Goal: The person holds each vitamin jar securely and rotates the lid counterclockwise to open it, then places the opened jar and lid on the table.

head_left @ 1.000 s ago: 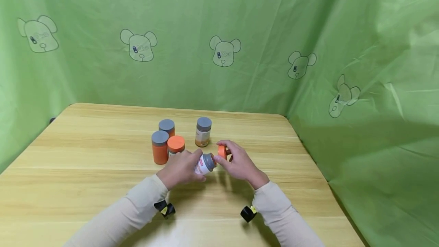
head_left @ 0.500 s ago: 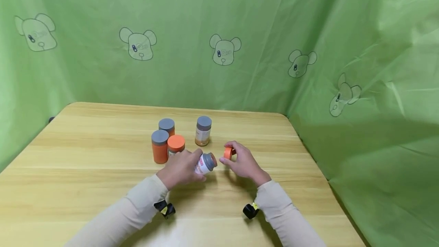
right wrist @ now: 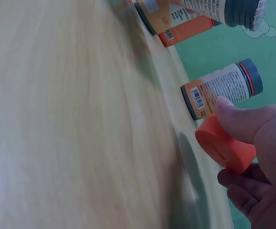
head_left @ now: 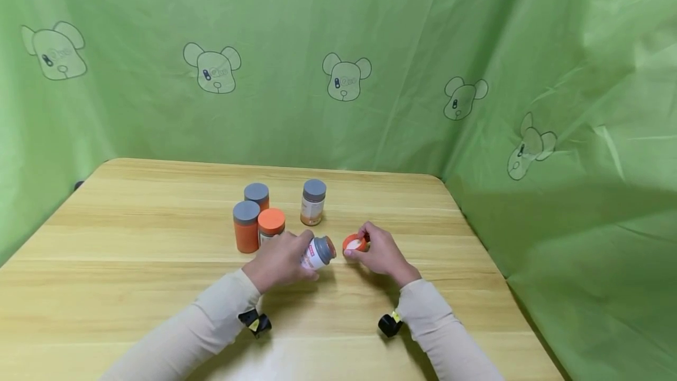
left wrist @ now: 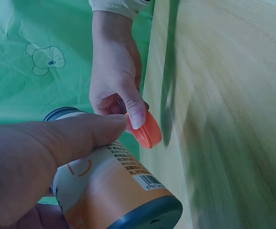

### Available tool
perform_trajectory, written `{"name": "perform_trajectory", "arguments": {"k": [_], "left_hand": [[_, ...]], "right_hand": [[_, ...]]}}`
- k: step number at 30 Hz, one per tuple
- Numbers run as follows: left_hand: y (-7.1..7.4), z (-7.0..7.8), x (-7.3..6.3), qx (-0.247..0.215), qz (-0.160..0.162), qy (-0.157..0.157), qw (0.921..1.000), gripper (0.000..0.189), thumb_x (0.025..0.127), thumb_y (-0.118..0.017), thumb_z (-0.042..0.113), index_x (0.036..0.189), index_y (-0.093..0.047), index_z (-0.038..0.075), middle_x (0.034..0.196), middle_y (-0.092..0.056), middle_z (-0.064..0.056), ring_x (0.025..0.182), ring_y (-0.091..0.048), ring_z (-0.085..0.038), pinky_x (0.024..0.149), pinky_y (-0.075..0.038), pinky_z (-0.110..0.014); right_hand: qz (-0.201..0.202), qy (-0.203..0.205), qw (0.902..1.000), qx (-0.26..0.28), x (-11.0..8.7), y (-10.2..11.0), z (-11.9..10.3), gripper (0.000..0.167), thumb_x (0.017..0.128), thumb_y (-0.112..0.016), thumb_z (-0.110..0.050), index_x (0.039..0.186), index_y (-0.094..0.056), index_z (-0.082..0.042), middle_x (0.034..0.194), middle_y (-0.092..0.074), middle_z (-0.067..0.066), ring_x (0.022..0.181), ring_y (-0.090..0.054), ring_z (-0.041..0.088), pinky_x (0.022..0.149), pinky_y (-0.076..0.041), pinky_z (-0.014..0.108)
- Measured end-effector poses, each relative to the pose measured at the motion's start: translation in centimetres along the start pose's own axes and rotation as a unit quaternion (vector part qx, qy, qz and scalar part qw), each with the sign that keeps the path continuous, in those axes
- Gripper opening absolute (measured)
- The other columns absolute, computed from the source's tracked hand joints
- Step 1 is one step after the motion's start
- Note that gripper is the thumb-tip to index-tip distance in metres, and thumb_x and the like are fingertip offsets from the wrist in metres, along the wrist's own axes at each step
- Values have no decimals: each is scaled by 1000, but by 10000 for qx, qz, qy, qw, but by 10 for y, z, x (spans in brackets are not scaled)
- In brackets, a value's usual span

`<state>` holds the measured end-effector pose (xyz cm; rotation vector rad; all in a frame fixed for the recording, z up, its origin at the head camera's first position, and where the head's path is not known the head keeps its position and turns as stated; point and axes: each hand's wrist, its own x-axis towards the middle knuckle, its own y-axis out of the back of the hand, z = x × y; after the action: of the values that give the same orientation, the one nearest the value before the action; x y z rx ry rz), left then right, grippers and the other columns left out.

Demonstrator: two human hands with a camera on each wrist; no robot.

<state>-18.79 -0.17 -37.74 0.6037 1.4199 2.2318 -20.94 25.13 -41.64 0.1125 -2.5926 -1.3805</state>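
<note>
The left hand point(head_left: 277, 260) grips a white-and-orange bottle point(head_left: 316, 253) just below the middle of the head view, fingers point(left wrist: 56, 143) curled round its body, the bottle tipped so its grey neck points right toward the other hand. The right hand point(head_left: 382, 253) pinches an orange cap point(head_left: 354, 244) between thumb and fingers, low over the bench point(head_left: 132, 287), its pale inside turned up; cap and bottle neck are near each other but apart. In the right wrist view the cap point(right wrist: 225, 145) sits under the thumb tip, and whether it touches the wood is hard to tell. Just behind the left hand, toward the upper left of it, stand three jars in a tight cluster: a grey-lidded orange one point(head_left: 246, 227), another grey-lidded one point(head_left: 257, 194) behind it, and an orange-lidded one point(head_left: 271, 223) almost touching the knuckles. A fourth, grey-lidded jar point(head_left: 313, 203) stands alone beyond the bottle. Bare wood stretches wide to the left and along the near edge; to the right the bench edge runs close to the green curtain point(head_left: 555, 134).
</note>
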Motion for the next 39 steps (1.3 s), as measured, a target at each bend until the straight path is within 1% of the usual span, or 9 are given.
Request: {"name": "perform_trajectory", "arguments": {"k": [5, 9, 15, 21, 27, 32, 37, 39], "left_hand": [[0, 1, 1, 39, -4, -11, 10000, 53, 68, -87, 40, 102, -56, 13, 77, -59, 1, 64, -54, -13, 53, -45, -30], [-1, 1, 2, 101, 1, -46, 9999, 54, 68, -87, 41, 102, -56, 13, 76, -59, 1, 63, -54, -13, 52, -45, -30], [-1, 3, 2, 107, 15, -69, 9999, 54, 68, -87, 41, 103, -56, 13, 76, -59, 1, 63, -54, -13, 52, -45, -30], [-1, 4, 3, 160, -45, -18, 9999, 54, 68, -86, 42, 103, -56, 14, 76, -58, 2, 63, -54, -13, 51, -45, -30], [-1, 5, 4, 119, -92, 43, 9999, 54, 68, -86, 42, 103, -56, 14, 77, -58, 1, 64, -54, -13, 52, -45, -31], [-3, 3, 5, 124, -4, 2, 9999, 54, 68, -87, 42, 103, -56, 14, 77, -59, 0, 65, -55, -14, 53, -46, -32], [-9, 0, 5, 91, 79, -11, 9999, 58, 66, -87, 40, 105, -55, 13, 77, -60, 1, 64, -56, -13, 54, -45, -31], [-10, -1, 5, 31, 156, -39, 9999, 61, 66, -88, 39, 108, -55, 11, 78, -61, 0, 65, -57, -14, 54, -46, -31]], "right_hand": [[84, 12, 9999, -144, -1, 1, 5, 36, 78, -83, -26, 86, -52, -9, 82, -53, 2, 77, -50, 18, 68, -43, 33], [71, -94, 9996, -249, -1, 2, 7, 36, 79, -82, -27, 78, -51, -9, 78, -50, 4, 73, -47, 18, 65, -40, 32], [-57, -268, 9987, -422, -2, 2, 11, 34, 80, -81, -29, 73, -53, -11, 72, -50, 2, 68, -47, 18, 62, -39, 31], [-125, -196, 9985, -495, -4, 0, 13, 32, 80, -81, -28, 71, -54, -12, 69, -50, 0, 64, -46, 17, 61, -39, 31], [-113, -133, 9990, -417, -5, 0, 14, 32, 79, -81, -25, 72, -53, -10, 69, -49, 1, 65, -45, 16, 61, -39, 31], [-39, -21, 9993, -370, -4, 0, 16, 32, 79, -82, -23, 74, -54, -10, 71, -50, 1, 66, -45, 16, 62, -38, 31], [-185, -118, 9992, -343, -5, -2, 16, 30, 79, -81, -23, 78, -55, -10, 72, -51, 1, 67, -46, 16, 63, -39, 32], [-157, -129, 9992, -343, -5, -1, 16, 29, 79, -81, -23, 82, -56, -9, 74, -53, 1, 69, -48, 17, 65, -41, 33]]}}
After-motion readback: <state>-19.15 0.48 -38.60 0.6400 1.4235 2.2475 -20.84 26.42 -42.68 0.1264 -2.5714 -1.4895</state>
